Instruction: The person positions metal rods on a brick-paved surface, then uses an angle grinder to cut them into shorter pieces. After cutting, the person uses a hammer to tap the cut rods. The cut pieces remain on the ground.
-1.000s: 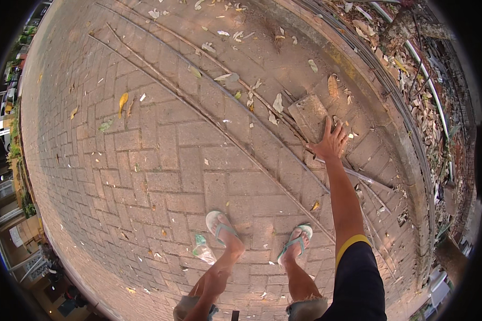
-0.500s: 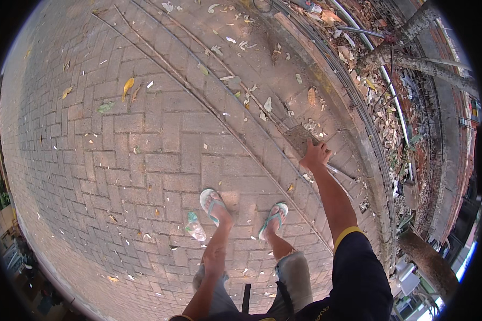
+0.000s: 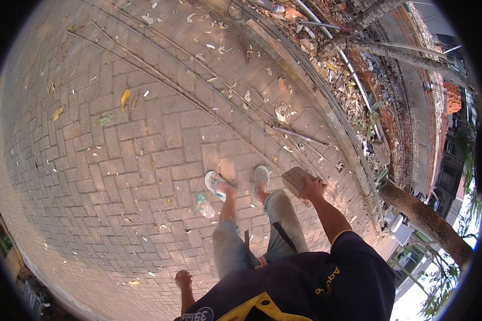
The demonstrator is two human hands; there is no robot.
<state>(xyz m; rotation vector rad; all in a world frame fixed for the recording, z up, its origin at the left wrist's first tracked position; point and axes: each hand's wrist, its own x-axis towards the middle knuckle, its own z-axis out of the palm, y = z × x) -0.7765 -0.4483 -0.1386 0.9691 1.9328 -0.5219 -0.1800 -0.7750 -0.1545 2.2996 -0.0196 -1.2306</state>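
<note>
A flat brown brick [image 3: 295, 181] hangs from my right hand [image 3: 311, 188], which grips it at its right edge beside my right leg. The brick is up off the paving and tilted. My left hand [image 3: 183, 279] hangs low at my left side with its fingers curled, and nothing shows in it. Long thin metal rods [image 3: 209, 109] lie slantwise across the paving in front of my feet. A short metal pipe [image 3: 300, 135] lies beyond the brick, near the rods.
A crushed plastic bottle [image 3: 204, 206] lies beside my left sandal [image 3: 215, 184]. Along the right runs a kerb [image 3: 326, 115] with rods beside it, then leaf litter [image 3: 311, 51] and a white pipe [image 3: 351, 67]. A tree trunk [image 3: 420, 216] stands at the right. Dry leaves dot the brick paving [image 3: 144, 187].
My right hand has lifted the brick off the rods and brought it toward my body. I have straightened up, and my left hand has moved from my leg to my side.
</note>
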